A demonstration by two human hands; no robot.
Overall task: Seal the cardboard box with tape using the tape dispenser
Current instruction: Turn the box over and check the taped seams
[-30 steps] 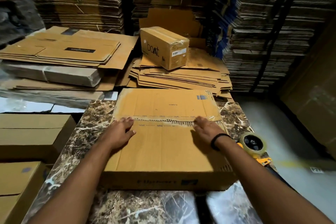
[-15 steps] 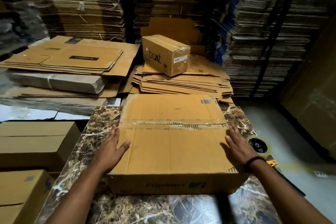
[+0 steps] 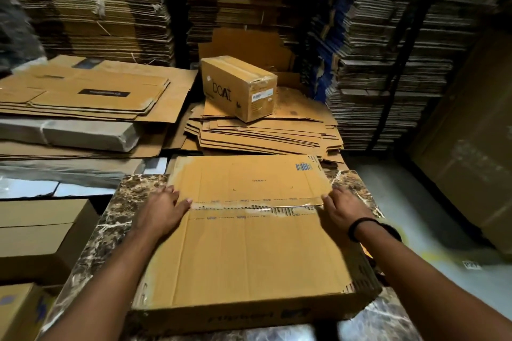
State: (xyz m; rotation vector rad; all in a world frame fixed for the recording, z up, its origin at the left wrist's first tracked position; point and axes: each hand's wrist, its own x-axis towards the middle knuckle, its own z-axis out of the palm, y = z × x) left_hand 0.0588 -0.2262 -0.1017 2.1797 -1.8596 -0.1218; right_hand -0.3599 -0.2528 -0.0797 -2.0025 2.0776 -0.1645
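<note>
1 cardboard box [image 3: 249, 252] on table [image 3: 124, 199]. L hand [image 3: 163, 213] & R hand [image 3: 343, 210], fingers straight, press its seam ends. 1 boAt box [image 3: 235, 86] behind.

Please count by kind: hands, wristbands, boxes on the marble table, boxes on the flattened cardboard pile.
Bare hands: 2 (left hand, right hand)
Black wristband: 1
Wide brown cardboard box on marble table: 1
Small brown boAt-printed cardboard box on pile: 1
Total: 5
</note>
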